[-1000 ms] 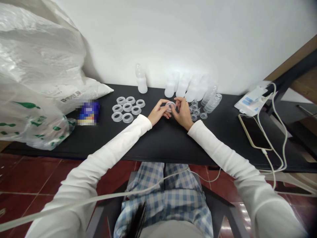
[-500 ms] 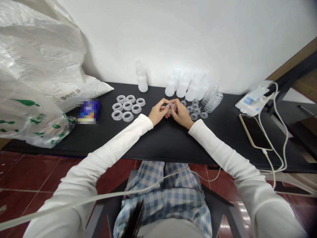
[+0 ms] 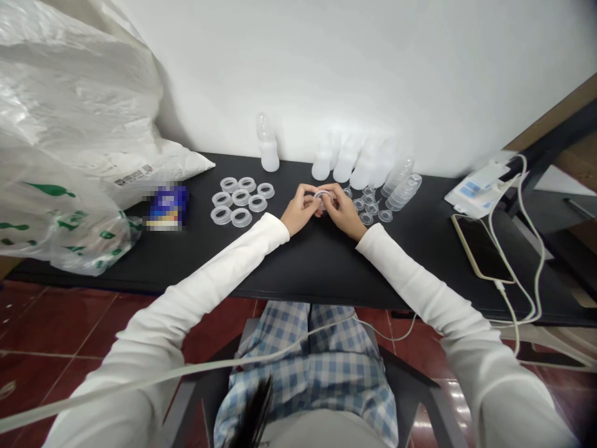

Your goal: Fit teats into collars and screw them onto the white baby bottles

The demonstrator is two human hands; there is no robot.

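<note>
My left hand and my right hand meet over the middle of the black table. Both pinch one small clear plastic ring between their fingertips, and the fingers hide much of it. Several clear rings lie in a cluster just left of my left hand. Small clear teats lie just right of my right hand. A row of translucent bottles stands along the wall behind my hands, and one assembled bottle stands apart to the left.
Large white plastic bags fill the table's left end, with a blue packet beside them. A phone on a white cable and a white pack lie at the right. A stack of clear caps rests near the bottles.
My hands have closed in tighter round the ring, covering more of it. They stay at the same spot on the table.
</note>
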